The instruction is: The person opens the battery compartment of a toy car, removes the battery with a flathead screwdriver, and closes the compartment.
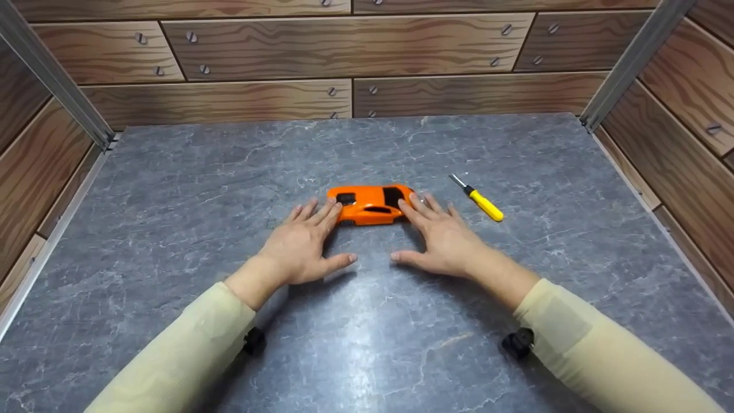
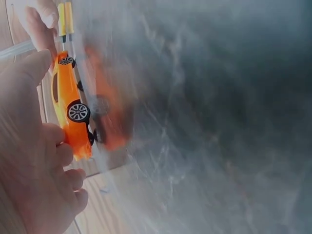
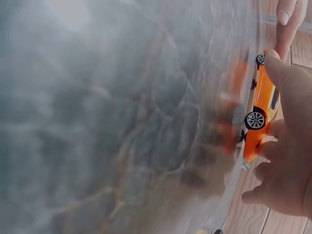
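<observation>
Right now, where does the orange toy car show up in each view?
Head: the toy car lies mid-picture.
Left wrist: on the left side, around mid-height.
Right wrist: toward the right edge, around mid-height.
Shared landmark: the right hand, right of centre in head, top left in left wrist, far right in right wrist.

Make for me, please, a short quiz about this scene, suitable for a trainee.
1. What colour is the handle of the tool near the toy car?

2. Between the left hand and the right hand, which is nearer to the tool?
A) left
B) right

3. True or false: the toy car lies upside down.

Key:
1. Yellow.
2. B.
3. False; its roof faces up.
</observation>
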Motion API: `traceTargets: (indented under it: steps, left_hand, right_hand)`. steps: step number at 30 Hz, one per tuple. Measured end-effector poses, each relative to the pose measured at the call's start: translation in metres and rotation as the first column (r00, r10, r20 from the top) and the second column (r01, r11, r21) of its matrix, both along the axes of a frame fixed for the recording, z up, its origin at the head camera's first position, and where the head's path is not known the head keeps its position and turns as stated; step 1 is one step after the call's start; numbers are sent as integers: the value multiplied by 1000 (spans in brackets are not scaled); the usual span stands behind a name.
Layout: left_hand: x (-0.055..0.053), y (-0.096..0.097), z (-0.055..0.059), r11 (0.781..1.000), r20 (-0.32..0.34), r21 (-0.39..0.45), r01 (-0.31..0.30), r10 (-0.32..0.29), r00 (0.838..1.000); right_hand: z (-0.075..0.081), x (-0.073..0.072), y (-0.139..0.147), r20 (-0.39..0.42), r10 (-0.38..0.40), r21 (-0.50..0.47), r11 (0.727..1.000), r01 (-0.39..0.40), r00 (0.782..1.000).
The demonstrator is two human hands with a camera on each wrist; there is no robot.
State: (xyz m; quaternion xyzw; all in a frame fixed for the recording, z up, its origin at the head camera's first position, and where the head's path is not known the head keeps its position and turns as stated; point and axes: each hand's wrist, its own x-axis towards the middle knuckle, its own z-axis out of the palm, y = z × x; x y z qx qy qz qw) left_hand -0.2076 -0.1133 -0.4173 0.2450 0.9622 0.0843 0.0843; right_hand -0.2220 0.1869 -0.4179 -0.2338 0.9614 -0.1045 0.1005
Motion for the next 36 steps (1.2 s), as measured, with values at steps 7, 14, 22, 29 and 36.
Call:
traceTargets:
  steps: [7, 14, 22, 29, 36]
  left_hand:
    - [15, 0, -1, 1000, -16, 5, 14, -13, 1000]
    - [29, 1, -2, 1000, -40, -5, 25, -25, 999]
    - [44, 3, -1, 999, -57, -28, 32, -34, 998]
    - [58, 4, -1, 999, -77, -27, 36, -38, 996]
    - [71, 5, -4, 999, -117, -26, 44, -46, 992]
  right_hand:
    - [1, 17, 2, -15, -1, 12, 1000, 1, 1000]
    - [0, 34, 6, -34, 9, -3, 1000, -9, 999]
    - [-1, 51, 14, -64, 50, -37, 998, -52, 997]
    - [0, 64, 18, -54, 50, -41, 998, -52, 997]
    - [-1, 72, 20, -55, 63, -15, 998, -64, 997]
